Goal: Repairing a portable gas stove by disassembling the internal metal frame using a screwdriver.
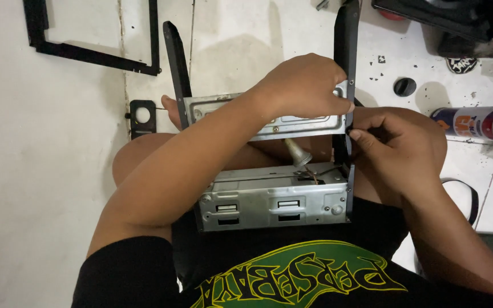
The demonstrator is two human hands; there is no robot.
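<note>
A grey sheet-metal chassis (269,205) with two black side rails rests on my lap. My left hand (306,85) reaches across and grips the upper metal plate (223,108) at its right end, against the right black rail (346,34). My right hand (400,145) sits at the outside of that rail, fingertips pinched on something small and dark at the rail's edge; what it is cannot be told. The left black rail (176,63) stands upright. A short metal stub with wires (299,155) shows between the two plates.
A black rectangular frame (95,54) and a small black bracket (142,117) lie on the white floor at the left. A spray can (477,122) lies at the right, near a round black cap (404,86). Dark equipment fills the top right corner.
</note>
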